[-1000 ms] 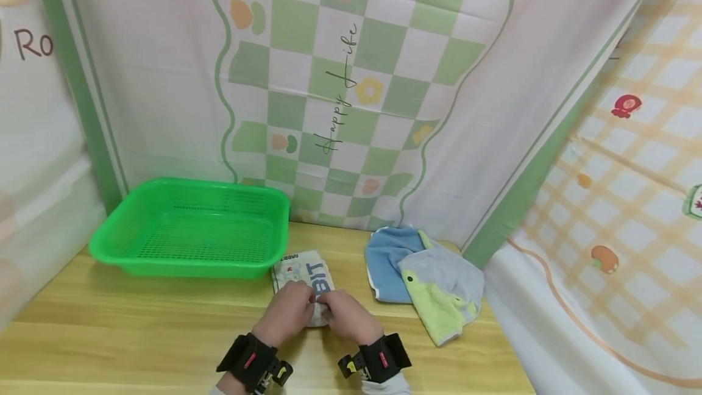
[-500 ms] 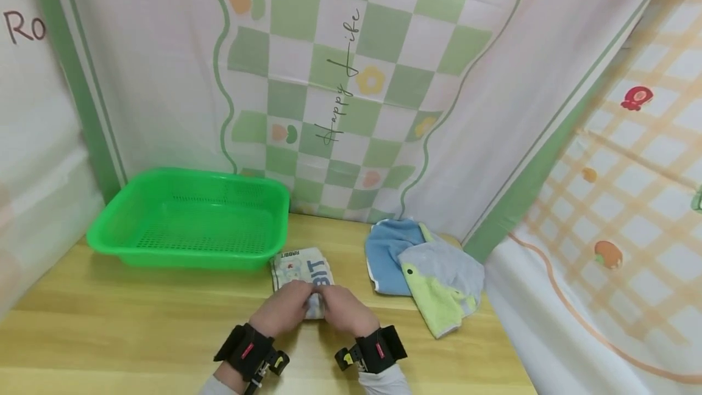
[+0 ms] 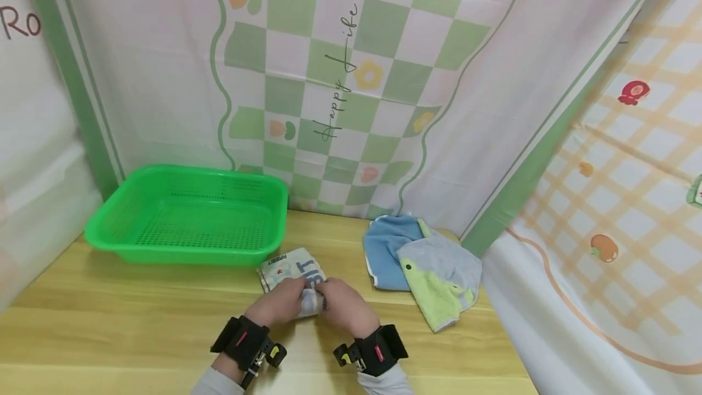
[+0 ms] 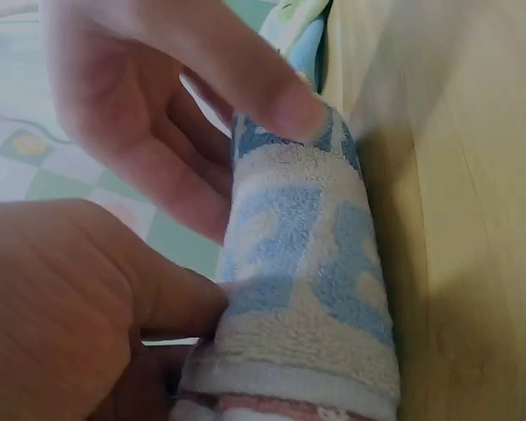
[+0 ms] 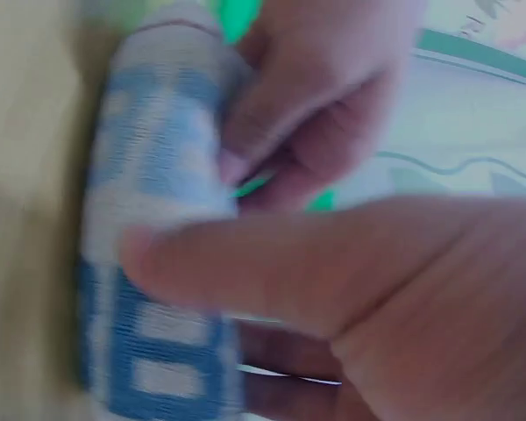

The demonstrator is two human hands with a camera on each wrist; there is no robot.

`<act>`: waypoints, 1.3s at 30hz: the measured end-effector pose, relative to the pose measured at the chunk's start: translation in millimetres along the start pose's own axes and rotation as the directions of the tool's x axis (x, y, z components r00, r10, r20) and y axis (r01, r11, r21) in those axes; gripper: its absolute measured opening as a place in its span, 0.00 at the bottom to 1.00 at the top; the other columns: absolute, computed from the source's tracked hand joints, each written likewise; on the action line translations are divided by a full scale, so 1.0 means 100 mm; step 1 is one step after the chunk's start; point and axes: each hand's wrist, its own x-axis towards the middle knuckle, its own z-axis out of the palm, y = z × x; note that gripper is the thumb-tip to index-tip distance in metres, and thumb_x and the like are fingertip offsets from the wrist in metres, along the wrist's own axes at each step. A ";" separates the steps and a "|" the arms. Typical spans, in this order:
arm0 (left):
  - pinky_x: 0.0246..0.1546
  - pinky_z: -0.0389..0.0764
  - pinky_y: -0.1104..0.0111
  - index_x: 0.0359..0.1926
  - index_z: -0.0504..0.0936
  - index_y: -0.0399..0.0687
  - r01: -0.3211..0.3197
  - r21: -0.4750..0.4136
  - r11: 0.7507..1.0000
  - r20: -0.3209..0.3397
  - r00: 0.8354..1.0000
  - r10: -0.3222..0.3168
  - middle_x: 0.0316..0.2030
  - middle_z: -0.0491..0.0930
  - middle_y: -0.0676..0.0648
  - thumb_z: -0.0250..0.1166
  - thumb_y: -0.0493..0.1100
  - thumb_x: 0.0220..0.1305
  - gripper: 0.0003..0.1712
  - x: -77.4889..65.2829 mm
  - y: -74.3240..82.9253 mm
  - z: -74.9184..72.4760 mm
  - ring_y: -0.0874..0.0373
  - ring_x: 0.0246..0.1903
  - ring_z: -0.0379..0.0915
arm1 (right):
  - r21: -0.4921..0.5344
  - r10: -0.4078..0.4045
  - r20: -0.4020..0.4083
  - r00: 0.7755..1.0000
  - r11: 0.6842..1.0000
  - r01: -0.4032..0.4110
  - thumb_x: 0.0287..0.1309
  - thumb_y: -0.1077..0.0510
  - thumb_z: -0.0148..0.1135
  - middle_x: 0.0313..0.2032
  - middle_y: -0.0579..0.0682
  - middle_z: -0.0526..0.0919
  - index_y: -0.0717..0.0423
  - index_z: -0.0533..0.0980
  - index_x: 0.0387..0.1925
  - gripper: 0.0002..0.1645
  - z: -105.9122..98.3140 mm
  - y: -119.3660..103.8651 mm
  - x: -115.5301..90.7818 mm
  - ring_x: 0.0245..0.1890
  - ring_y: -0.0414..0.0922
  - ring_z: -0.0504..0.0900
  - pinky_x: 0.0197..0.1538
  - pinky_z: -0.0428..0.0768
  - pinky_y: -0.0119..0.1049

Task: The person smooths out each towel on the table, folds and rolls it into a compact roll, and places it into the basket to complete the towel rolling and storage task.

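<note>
A small terry towel (image 3: 293, 266) with RABBIT lettering lies folded on the table, in front of the green basket. Its near end is rolled or folded over into a thick edge, patterned in white and blue (image 4: 285, 237). My left hand (image 3: 281, 302) pinches that edge on its left part, thumb on the near side. Beside it my right hand (image 3: 347, 305) pinches the right part, with the thumb (image 5: 184, 263) lying across the roll and the fingers behind. In the wrist views the towel's underside is hidden.
A green plastic basket (image 3: 192, 256) with a perforated bottom stands at the back left. To the right lie a blue cloth (image 3: 386, 255) and a grey and yellow-green cloth (image 3: 439, 276), overlapping. A patterned curtain (image 3: 329, 78) closes off the table's back.
The towel has turned slightly, its far end shifting left. Both hands stay on its near edge, and the fingers have parted a little. The head view has tilted slightly.
</note>
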 end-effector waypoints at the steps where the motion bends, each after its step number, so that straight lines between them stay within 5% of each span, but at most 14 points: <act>1: 0.39 0.82 0.55 0.43 0.78 0.35 0.001 0.005 1.000 0.001 1.000 -0.001 0.35 0.81 0.42 0.59 0.29 0.66 0.06 0.00 0.01 0.00 0.50 0.36 0.77 | -0.022 -0.004 -0.005 1.000 1.000 0.004 0.52 0.69 0.69 0.33 0.48 0.81 0.56 0.83 0.40 0.12 0.02 0.00 0.00 0.32 0.39 0.77 0.35 0.78 0.31; 6: 0.35 0.80 0.56 0.38 0.79 0.36 0.016 0.097 0.995 -0.026 1.000 -0.013 0.32 0.79 0.43 0.56 0.29 0.65 0.06 0.00 0.09 -0.01 0.52 0.33 0.74 | -0.030 -0.028 0.006 1.000 0.999 0.028 0.60 0.70 0.65 0.29 0.45 0.82 0.53 0.84 0.34 0.10 0.07 0.03 0.03 0.28 0.36 0.75 0.32 0.75 0.29; 11: 0.37 0.79 0.57 0.38 0.85 0.35 -0.022 0.171 0.985 -0.077 0.996 0.036 0.31 0.77 0.45 0.59 0.29 0.61 0.09 -0.03 0.15 -0.04 0.53 0.33 0.72 | 0.073 0.001 0.059 0.998 0.997 -0.006 0.67 0.67 0.58 0.29 0.45 0.80 0.56 0.83 0.43 0.09 0.07 0.01 0.04 0.26 0.37 0.72 0.31 0.73 0.29; 16: 0.41 0.81 0.58 0.42 0.84 0.37 -0.045 0.069 0.997 -0.002 0.999 0.046 0.35 0.82 0.48 0.64 0.27 0.53 0.14 -0.06 0.17 -0.09 0.56 0.35 0.75 | 0.165 0.052 0.128 0.990 0.984 -0.073 0.70 0.66 0.51 0.26 0.46 0.75 0.61 0.80 0.53 0.16 0.08 0.00 0.04 0.22 0.38 0.70 0.28 0.71 0.30; 19: 0.45 0.82 0.55 0.43 0.83 0.38 -0.047 0.031 0.998 0.030 0.999 0.046 0.38 0.83 0.47 0.64 0.26 0.53 0.15 -0.07 0.13 -0.10 0.53 0.39 0.78 | 0.175 0.052 0.164 0.985 0.981 -0.081 0.72 0.63 0.49 0.25 0.44 0.72 0.61 0.78 0.47 0.12 0.10 0.01 0.04 0.22 0.37 0.69 0.28 0.70 0.30; 23: 0.49 0.82 0.51 0.45 0.82 0.37 -0.081 0.032 0.996 0.022 0.996 0.081 0.40 0.83 0.45 0.61 0.26 0.61 0.12 -0.05 0.06 -0.10 0.49 0.42 0.79 | 0.198 0.034 0.108 0.994 0.979 -0.055 0.74 0.59 0.50 0.25 0.46 0.72 0.59 0.77 0.38 0.10 0.08 0.05 0.03 0.23 0.39 0.71 0.28 0.72 0.31; 29: 0.49 0.80 0.49 0.45 0.80 0.38 -0.069 0.078 0.995 0.013 0.998 0.068 0.39 0.82 0.43 0.55 0.32 0.73 0.07 0.01 -0.02 -0.09 0.45 0.44 0.80 | 0.135 0.025 -0.082 0.996 0.991 -0.014 0.65 0.58 0.65 0.43 0.52 0.80 0.61 0.80 0.51 0.15 -0.01 0.08 -0.01 0.42 0.44 0.77 0.45 0.80 0.37; 35: 0.38 0.79 0.56 0.43 0.79 0.37 -0.036 0.100 0.994 -0.034 0.999 0.039 0.32 0.78 0.48 0.53 0.33 0.74 0.08 0.03 -0.07 -0.07 0.54 0.34 0.75 | 0.138 -0.083 -0.076 0.994 0.986 0.093 0.47 0.67 0.77 0.48 0.54 0.82 0.60 0.81 0.56 0.30 0.02 0.11 0.03 0.46 0.46 0.78 0.51 0.80 0.35; 39: 0.32 0.75 0.63 0.38 0.79 0.39 -0.031 0.070 0.997 -0.063 0.997 0.036 0.28 0.75 0.50 0.53 0.32 0.71 0.08 0.04 -0.08 -0.07 0.58 0.29 0.70 | 0.122 -0.130 -0.069 0.989 0.983 0.137 0.51 0.68 0.75 0.45 0.50 0.84 0.56 0.83 0.53 0.25 0.07 0.17 0.08 0.45 0.42 0.79 0.51 0.80 0.33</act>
